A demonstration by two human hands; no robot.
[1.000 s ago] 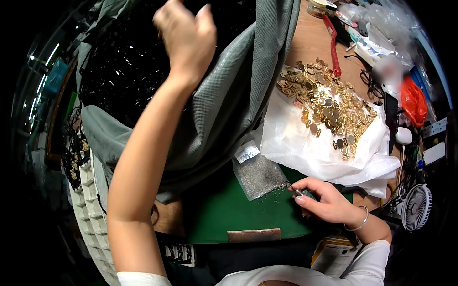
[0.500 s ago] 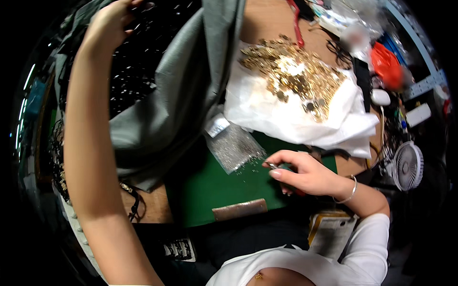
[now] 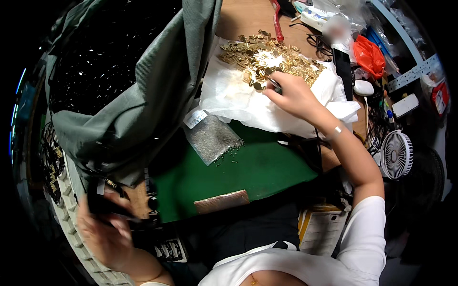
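Atop crinkled white sheeting (image 3: 224, 95), small glossy gold metal pieces (image 3: 303, 62), some round, some looped, lie heaped. At the pile's near edge, the right hand (image 3: 296, 97) pinches a slim dark tool (image 3: 275, 86). Nearer, a clear flat bag (image 3: 210, 136) of tiny silvery bits rests on smooth green matting (image 3: 267, 152). Beside draped, woven-textured grey cloth (image 3: 160, 66), the blurred left hand (image 3: 106, 236) has its fingers around a black piece (image 3: 99, 202), its outline unclear.

Room over green mat (image 3: 267, 159) betw. bag (image 3: 210, 136) & strip (image 3: 222, 201); grey cloth (image 3: 160, 90) blocks L, gold pcs. (image 3: 293, 62) beyond mat.
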